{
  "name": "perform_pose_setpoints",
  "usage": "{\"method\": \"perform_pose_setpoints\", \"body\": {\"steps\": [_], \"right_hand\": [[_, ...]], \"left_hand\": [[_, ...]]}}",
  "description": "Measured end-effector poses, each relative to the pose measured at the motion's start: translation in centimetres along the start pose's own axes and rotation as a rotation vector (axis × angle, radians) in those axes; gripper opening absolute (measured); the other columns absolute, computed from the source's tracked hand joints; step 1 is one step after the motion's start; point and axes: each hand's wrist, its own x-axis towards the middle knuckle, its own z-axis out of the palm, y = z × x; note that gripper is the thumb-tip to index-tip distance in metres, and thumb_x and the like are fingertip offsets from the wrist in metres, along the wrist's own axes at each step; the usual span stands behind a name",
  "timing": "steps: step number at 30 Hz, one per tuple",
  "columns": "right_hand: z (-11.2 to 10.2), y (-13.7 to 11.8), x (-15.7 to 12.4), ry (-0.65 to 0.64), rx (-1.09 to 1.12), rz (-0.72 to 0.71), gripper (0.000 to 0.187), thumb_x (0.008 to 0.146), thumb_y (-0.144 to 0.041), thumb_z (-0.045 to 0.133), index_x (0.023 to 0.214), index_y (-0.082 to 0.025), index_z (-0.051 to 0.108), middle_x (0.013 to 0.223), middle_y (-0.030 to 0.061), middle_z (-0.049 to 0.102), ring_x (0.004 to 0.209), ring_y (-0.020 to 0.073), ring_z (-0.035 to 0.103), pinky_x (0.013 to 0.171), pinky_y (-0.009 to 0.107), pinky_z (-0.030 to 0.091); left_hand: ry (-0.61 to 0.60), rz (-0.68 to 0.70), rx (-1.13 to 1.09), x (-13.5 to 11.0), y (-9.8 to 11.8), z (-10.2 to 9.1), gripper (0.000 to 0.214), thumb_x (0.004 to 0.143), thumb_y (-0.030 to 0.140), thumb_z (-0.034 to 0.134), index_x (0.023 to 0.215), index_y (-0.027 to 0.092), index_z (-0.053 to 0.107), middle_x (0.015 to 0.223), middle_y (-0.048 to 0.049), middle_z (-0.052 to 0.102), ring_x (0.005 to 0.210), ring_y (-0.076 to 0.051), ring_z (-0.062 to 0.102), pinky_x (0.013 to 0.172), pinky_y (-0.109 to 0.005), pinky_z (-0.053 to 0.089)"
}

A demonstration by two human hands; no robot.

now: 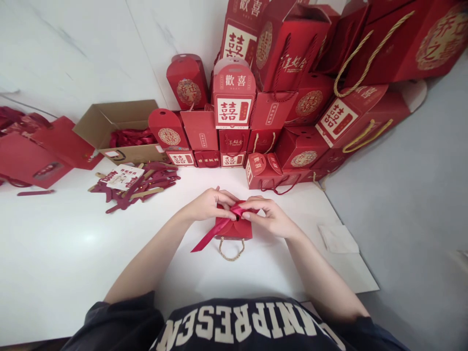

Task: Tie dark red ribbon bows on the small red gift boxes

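A small red gift box (234, 230) with a twisted gold cord handle (231, 259) stands on the white table in front of me. Over its top runs a red satin ribbon (209, 237), one tail of which trails down to the left. My left hand (213, 204) pinches the ribbon at the box top from the left. From the right, my right hand (269, 216) grips the same ribbon with thumb and fingers beside a small dark hole. The fingers partly hide the knot or loop between them.
Many red gift boxes (234, 105) are stacked along the back wall and right side. An open cardboard box (141, 155) holds red ribbon. Near it lies a pile of dark red strips (153, 180) with a white card (125, 177). Red bags (34, 155) are at far left, white paper (338, 239) at right.
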Motion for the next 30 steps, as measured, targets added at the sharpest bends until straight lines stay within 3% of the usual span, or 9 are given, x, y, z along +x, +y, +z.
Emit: {"method": "perform_pose_setpoints", "body": {"steps": [3, 6, 8, 11, 14, 19, 21, 24, 30], "right_hand": [[1.0, -0.5, 0.2, 0.013, -0.249, -0.098, 0.022, 0.092, -0.028, 0.055, 0.108, -0.025, 0.069, 0.098, 0.0054, 0.071, 0.09, 0.0206, 0.062, 0.088, 0.038, 0.039], [1.6, -0.7, 0.3, 0.027, -0.422, -0.14, 0.024, 0.093, -0.023, 0.052, 0.112, -0.025, 0.066, 0.099, 0.006, 0.071, 0.091, 0.0214, 0.061, 0.088, 0.04, 0.035], [1.9, -0.6, 0.2, 0.047, -0.471, -0.153, 0.023, 0.093, -0.022, 0.05, 0.111, -0.025, 0.064, 0.098, 0.0059, 0.07, 0.09, 0.021, 0.061, 0.088, 0.04, 0.034], [2.3, -0.5, 0.0, 0.121, -0.448, -0.14, 0.022, 0.09, -0.025, 0.057, 0.112, -0.024, 0.06, 0.092, 0.0046, 0.068, 0.087, 0.0201, 0.061, 0.089, 0.038, 0.036], [2.3, -0.3, -0.1, 0.221, -0.391, -0.087, 0.033, 0.082, -0.036, 0.068, 0.111, -0.023, 0.056, 0.091, 0.0053, 0.064, 0.092, 0.023, 0.058, 0.09, 0.039, 0.039], [2.4, 0.4, 0.0, 0.313, -0.323, 0.01, 0.018, 0.092, -0.038, 0.054, 0.097, -0.023, 0.062, 0.111, 0.0093, 0.059, 0.109, 0.025, 0.054, 0.099, 0.043, 0.037], [2.6, 0.7, 0.1, 0.319, -0.306, 0.032, 0.017, 0.09, -0.038, 0.057, 0.091, -0.023, 0.064, 0.12, 0.0097, 0.056, 0.116, 0.0257, 0.051, 0.103, 0.044, 0.034], [2.9, 1.0, 0.2, 0.302, -0.205, 0.042, 0.016, 0.089, -0.036, 0.059, 0.088, -0.022, 0.066, 0.126, 0.0094, 0.055, 0.12, 0.0243, 0.05, 0.106, 0.042, 0.035], [2.3, 1.6, 0.1, 0.304, -0.042, -0.013, 0.016, 0.09, -0.033, 0.058, 0.083, -0.022, 0.067, 0.117, 0.0072, 0.059, 0.112, 0.0201, 0.057, 0.103, 0.036, 0.039]], "left_hand": [[-0.013, 0.024, 0.002, 0.0, 0.1, -0.1, 0.027, 0.071, 0.036, 0.076, 0.091, 0.018, 0.076, 0.111, -0.0101, 0.07, 0.106, -0.024, 0.062, 0.108, -0.042, 0.036], [-0.019, 0.045, 0.04, -0.1, 0.0, -0.2, 0.025, 0.073, 0.037, 0.075, 0.091, 0.02, 0.076, 0.11, -0.0079, 0.071, 0.111, -0.024, 0.061, 0.119, -0.046, 0.013], [-0.023, 0.047, 0.055, -0.1, -0.2, -0.3, 0.021, 0.077, 0.038, 0.071, 0.089, 0.022, 0.076, 0.111, -0.0064, 0.071, 0.112, -0.022, 0.061, 0.119, -0.047, -0.001], [-0.028, 0.039, 0.076, -0.1, -0.4, -0.3, 0.02, 0.084, 0.037, 0.063, 0.084, 0.021, 0.075, 0.11, -0.0053, 0.07, 0.111, -0.02, 0.061, 0.118, -0.05, -0.007], [-0.006, 0.046, 0.128, -0.2, -0.5, -0.3, 0.023, 0.085, 0.039, 0.061, 0.081, 0.019, 0.072, 0.108, -0.006, 0.07, 0.107, -0.02, 0.062, 0.118, -0.051, -0.007], [0.021, 0.001, 0.099, -0.4, -0.2, 0.0, 0.024, 0.082, 0.04, 0.065, 0.088, 0.018, 0.058, 0.083, -0.0029, 0.074, 0.082, -0.017, 0.068, 0.117, -0.054, 0.001], [0.025, 0.0, 0.071, -0.5, 0.0, 0.1, 0.024, 0.082, 0.038, 0.065, 0.086, 0.018, 0.051, 0.079, -0.0015, 0.074, 0.076, -0.015, 0.068, 0.117, -0.056, 0.003], [0.029, 0.006, 0.1, -0.6, 0.2, 0.1, 0.026, 0.08, 0.038, 0.065, 0.08, 0.018, 0.048, 0.079, -0.001, 0.074, 0.075, -0.014, 0.066, 0.115, -0.056, 0.011], [0.012, 0.0, 0.084, -0.7, 0.4, -0.1, 0.027, 0.087, 0.042, 0.056, 0.081, 0.017, 0.049, 0.079, -0.0017, 0.071, 0.08, -0.015, 0.066, 0.107, -0.05, 0.034]]}}
